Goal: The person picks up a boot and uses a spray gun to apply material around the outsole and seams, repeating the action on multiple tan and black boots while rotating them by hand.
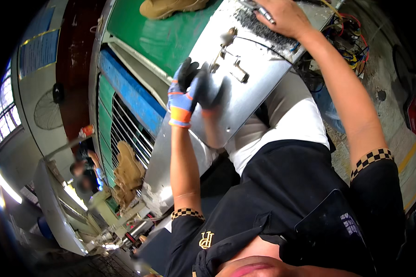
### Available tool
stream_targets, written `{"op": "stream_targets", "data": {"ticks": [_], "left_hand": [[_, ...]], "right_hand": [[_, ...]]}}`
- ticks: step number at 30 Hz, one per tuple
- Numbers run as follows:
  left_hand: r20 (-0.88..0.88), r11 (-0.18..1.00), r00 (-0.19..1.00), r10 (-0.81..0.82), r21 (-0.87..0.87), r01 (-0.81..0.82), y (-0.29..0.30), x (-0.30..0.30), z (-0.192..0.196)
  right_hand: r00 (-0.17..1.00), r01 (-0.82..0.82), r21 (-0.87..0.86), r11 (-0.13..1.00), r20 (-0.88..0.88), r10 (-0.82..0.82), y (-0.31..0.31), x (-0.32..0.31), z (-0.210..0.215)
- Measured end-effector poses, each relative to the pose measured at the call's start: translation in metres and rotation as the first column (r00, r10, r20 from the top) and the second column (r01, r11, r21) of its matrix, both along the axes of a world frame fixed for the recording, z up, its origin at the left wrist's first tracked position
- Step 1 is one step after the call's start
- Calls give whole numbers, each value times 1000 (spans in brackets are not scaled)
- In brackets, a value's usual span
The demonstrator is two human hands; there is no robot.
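My left hand [186,94] wears a blue glove with dark fingertips and an orange cuff. It is over the left edge of the shiny metal table [256,94], fingers apart, nothing visible in them. The table mirrors the glove. At the far right of the table my bare right hand [286,19] is closed on a slim silver pen-like tool [266,15]; its far end is cut off by the frame's top. Under that hand lies a patch of black residue [252,28]. Between the hands stand small metal fittings [238,71] with a thin black cable [263,45].
A tan boot [168,7] lies on the green belt [148,39] beyond the table. More tan boots [127,173] sit by a wire rack [129,127] at left. Coloured cables [353,51] tangle at the right. Another person [85,171] is far left.
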State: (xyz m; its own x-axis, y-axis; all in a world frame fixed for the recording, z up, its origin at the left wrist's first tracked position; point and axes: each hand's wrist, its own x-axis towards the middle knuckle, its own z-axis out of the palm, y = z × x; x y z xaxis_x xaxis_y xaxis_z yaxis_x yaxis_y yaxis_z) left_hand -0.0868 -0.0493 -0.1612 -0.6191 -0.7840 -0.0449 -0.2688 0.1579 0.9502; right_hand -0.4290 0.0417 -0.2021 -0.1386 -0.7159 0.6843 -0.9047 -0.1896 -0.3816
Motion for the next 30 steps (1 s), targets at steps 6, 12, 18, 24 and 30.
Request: {"op": "stream_targets", "data": {"ticks": [6, 12, 18, 24, 30], "left_hand": [[26, 955, 999, -46, -293, 52, 38, -45, 1], [-158, 979, 966, -204, -50, 198, -1, -105, -20], [-313, 966, 949, 33, -234, -111, 13, -93, 5], [-249, 940, 964, -98, -342, 8, 40, -115, 100], [-12, 746, 992, -126, -660, 87, 67, -134, 126]], "right_hand": [[999, -9, 239, 971, -31, 17, -1, 8, 18], [992, -104, 414, 904, 113, 62, 0, 11, 42], [831, -15, 84, 996, 555, -34, 61, 41, 64], [960, 269, -535, 801, 215, -179, 101, 102, 104], [999, 41, -395, 918, -12, -50, 153, 105, 109]]}}
